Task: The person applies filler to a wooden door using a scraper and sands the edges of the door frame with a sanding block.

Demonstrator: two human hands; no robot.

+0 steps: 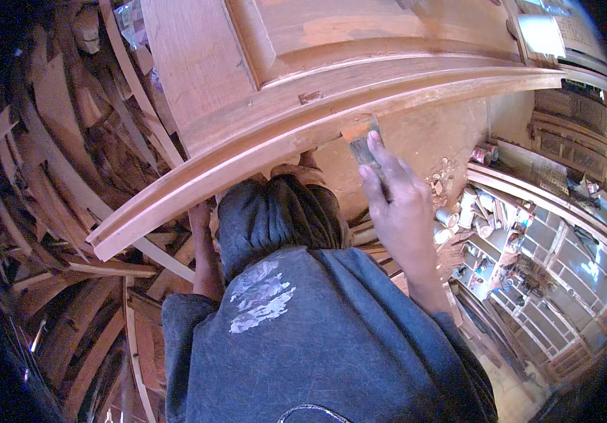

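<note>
My right hand (396, 190) is closed round a flat, dark putty knife (368, 146), its blade smeared with orange-brown filler. The blade's end meets the near edge of a long grooved wooden strip (282, 141), with my thumb or finger laid along the tool. Beyond the strip lies a panelled wooden door (212, 70) with orange patches on its panel and a small notch near its edge. My left forearm (206, 250) reaches up to the strip's left part, and the strip hides most of my left hand, including its fingers.
Stacked boards and offcuts (57, 155) fill the left side. Cans (446, 217) and wood shavings (442, 176) lie on the floor at the right. Farther right are long timbers (529, 190) and a pale grid-like frame (557, 268). My legs (275, 218) stand close below the strip.
</note>
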